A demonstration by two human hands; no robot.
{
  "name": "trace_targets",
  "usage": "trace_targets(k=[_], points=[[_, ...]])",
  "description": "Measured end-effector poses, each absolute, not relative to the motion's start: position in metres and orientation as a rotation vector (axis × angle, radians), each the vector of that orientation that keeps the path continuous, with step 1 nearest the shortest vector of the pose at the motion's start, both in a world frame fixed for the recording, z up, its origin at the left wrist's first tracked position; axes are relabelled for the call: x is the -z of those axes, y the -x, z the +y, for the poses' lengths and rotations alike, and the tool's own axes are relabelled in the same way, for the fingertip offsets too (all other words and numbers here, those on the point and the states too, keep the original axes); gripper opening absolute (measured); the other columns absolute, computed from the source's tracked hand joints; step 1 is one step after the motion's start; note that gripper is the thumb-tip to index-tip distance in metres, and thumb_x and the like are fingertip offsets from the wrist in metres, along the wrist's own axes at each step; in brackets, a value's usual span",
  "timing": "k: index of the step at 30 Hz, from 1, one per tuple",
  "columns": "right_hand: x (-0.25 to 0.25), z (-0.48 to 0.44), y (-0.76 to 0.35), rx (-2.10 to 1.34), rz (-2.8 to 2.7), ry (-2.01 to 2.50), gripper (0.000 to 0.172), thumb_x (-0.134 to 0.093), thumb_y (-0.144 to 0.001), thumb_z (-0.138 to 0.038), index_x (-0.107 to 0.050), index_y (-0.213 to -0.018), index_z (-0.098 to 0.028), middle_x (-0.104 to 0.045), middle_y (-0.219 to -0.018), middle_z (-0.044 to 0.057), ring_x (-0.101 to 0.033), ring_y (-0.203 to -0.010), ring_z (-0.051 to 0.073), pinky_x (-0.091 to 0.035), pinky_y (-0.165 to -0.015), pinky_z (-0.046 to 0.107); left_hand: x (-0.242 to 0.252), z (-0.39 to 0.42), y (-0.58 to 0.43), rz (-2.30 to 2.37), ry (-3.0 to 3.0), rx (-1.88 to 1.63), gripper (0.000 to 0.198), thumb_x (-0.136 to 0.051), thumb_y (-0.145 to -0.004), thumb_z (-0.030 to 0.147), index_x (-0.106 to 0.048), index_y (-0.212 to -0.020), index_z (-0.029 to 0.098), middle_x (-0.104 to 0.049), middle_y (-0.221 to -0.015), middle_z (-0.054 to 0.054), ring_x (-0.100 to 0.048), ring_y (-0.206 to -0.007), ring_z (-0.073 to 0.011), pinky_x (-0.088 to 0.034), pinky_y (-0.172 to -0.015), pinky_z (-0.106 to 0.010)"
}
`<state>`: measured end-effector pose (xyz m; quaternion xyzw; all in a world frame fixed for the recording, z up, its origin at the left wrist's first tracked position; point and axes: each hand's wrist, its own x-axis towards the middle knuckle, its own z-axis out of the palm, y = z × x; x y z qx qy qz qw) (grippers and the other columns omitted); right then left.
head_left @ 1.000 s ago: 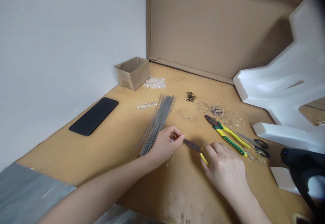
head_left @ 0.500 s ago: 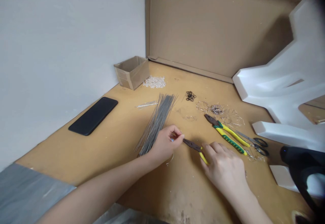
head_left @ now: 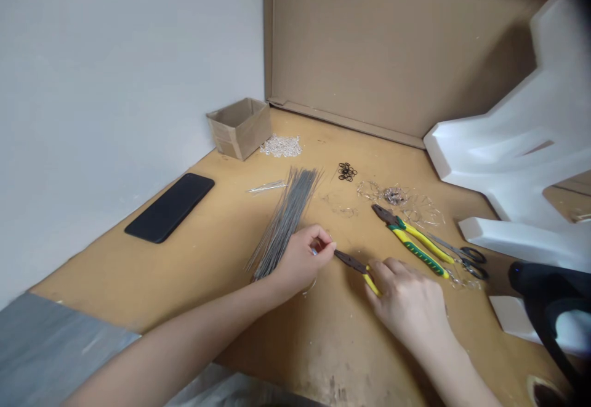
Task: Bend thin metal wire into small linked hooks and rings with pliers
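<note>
My left hand (head_left: 307, 256) is closed in a pinch beside a bundle of straight grey wires (head_left: 289, 219). Between its fingertips is a thin wire, mostly hidden; a curved end (head_left: 310, 287) shows beneath the hand, and a small bluish spot shows between the fingers. My right hand (head_left: 409, 293) is wrapped round the yellow handles of long-nose pliers (head_left: 351, 261). The dark jaws point left and meet the left fingertips; what lies between them cannot be made out.
Larger yellow-green pliers (head_left: 418, 244), scissors (head_left: 471, 258) and tangled wire pieces (head_left: 394, 196) lie on the right. Black rings (head_left: 346, 172), a pile of small clear pieces (head_left: 281, 146) and a cardboard box (head_left: 240, 133) are farther back. A phone (head_left: 170, 208) lies left; white foam (head_left: 484, 148) stands right.
Both hands and the pliers keep nearly the same position and hold. The whole view has shifted very slightly.
</note>
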<state>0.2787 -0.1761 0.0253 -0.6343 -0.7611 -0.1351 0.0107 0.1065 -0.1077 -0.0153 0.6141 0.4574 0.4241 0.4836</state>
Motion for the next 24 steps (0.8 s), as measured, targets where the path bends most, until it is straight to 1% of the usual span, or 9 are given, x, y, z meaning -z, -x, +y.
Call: trace_targets(k=[4, 9, 11, 13, 15, 17, 19, 21, 24], points=[[-0.024, -0.176, -0.279, 0.393, -2.373, 1.998, 0.019, -0.049, -0.077, -0.033, -0.061, -0.069, -0.022, -0.061, -0.062, 0.001, -0.055, -0.053, 0.014, -0.019, -0.047, 0.026, 0.014, -0.108, -0.106, 1.116, -1.497, -1.024, 0.011, -0.056, -0.072, 0.024, -0.050, -0.065, 0.016, -0.055, -0.063, 0.002, -0.051, -0.059, -0.0093, -0.038, -0.056, -0.020], [-0.024, -0.177, -0.279, 0.339, -2.366, 2.035, 0.018, -0.049, -0.077, -0.033, -0.063, -0.074, -0.022, -0.063, -0.064, 0.001, -0.058, -0.055, 0.015, -0.021, -0.047, 0.026, 0.014, -0.109, -0.106, 1.101, -1.496, -1.014, 0.011, -0.056, -0.071, 0.023, -0.050, -0.065, 0.016, -0.054, -0.064, 0.002, -0.051, -0.060, -0.0094, -0.038, -0.057, -0.020], [-0.026, -0.175, -0.280, 0.300, -2.366, 2.042, 0.018, -0.049, -0.078, -0.033, -0.064, -0.080, -0.023, -0.065, -0.069, 0.001, -0.059, -0.058, 0.015, -0.023, -0.047, 0.025, 0.014, -0.108, -0.106, 1.091, -1.488, -1.015, 0.011, -0.056, -0.071, 0.023, -0.050, -0.064, 0.016, -0.054, -0.063, 0.002, -0.051, -0.060, -0.0093, -0.038, -0.057, -0.020], [-0.027, -0.173, -0.282, 0.246, -2.378, 2.034, 0.021, -0.049, -0.079, -0.035, -0.063, -0.089, -0.025, -0.066, -0.078, 0.002, -0.060, -0.064, 0.016, -0.027, -0.048, 0.024, 0.015, -0.105, -0.105, 1.097, -1.475, -1.033, 0.011, -0.056, -0.071, 0.024, -0.050, -0.065, 0.016, -0.054, -0.062, 0.002, -0.051, -0.059, -0.0090, -0.038, -0.056, -0.020], [-0.026, -0.170, -0.288, 0.217, -2.390, 2.056, 0.025, -0.047, -0.080, -0.040, -0.062, -0.093, -0.024, -0.065, -0.084, 0.004, -0.061, -0.072, 0.018, -0.032, -0.050, 0.024, 0.014, -0.100, -0.102, 1.125, -1.435, -1.081, 0.012, -0.056, -0.071, 0.025, -0.050, -0.066, 0.016, -0.053, -0.063, 0.003, -0.050, -0.058, -0.0087, -0.038, -0.057, -0.020], [-0.020, -0.166, -0.294, 0.225, -2.381, 2.134, 0.029, -0.046, -0.080, -0.044, -0.062, -0.090, -0.022, -0.064, -0.085, 0.006, -0.061, -0.077, 0.021, -0.037, -0.054, 0.026, 0.012, -0.094, -0.098, 1.164, -1.358, -1.130, 0.013, -0.057, -0.071, 0.027, -0.050, -0.067, 0.016, -0.053, -0.064, 0.003, -0.049, -0.058, -0.0082, -0.038, -0.056, -0.020], [-0.011, -0.163, -0.300, 0.224, -2.370, 2.206, 0.030, -0.046, -0.080, -0.045, -0.061, -0.093, -0.021, -0.064, -0.088, 0.008, -0.061, -0.081, 0.023, -0.041, -0.059, 0.028, 0.009, -0.089, -0.094, 1.188, -1.291, -1.161, 0.015, -0.058, -0.070, 0.028, -0.049, -0.067, 0.016, -0.052, -0.064, 0.003, -0.049, -0.057, -0.0080, -0.038, -0.056, -0.020], [-0.005, -0.160, -0.303, 0.196, -2.360, 2.246, 0.031, -0.047, -0.080, -0.042, -0.060, -0.099, -0.021, -0.064, -0.094, 0.009, -0.061, -0.084, 0.025, -0.044, -0.063, 0.031, 0.006, -0.086, -0.092, 1.184, -1.261, -1.176, 0.016, -0.059, -0.069, 0.028, -0.049, -0.067, 0.016, -0.052, -0.064, 0.003, -0.049, -0.057, -0.0081, -0.038, -0.056, -0.020], [-0.011, -0.158, -0.307, 0.091, -2.361, 2.202, 0.038, -0.050, -0.079, -0.042, -0.057, -0.109, -0.021, -0.063, -0.103, 0.010, -0.060, -0.091, 0.027, -0.047, -0.070, 0.036, 0.004, -0.087, -0.091, 1.166, -1.249, -1.176, 0.016, -0.060, -0.069, 0.028, -0.049, -0.068, 0.016, -0.053, -0.064, 0.003, -0.049, -0.058, -0.0085, -0.038, -0.057, -0.021]])
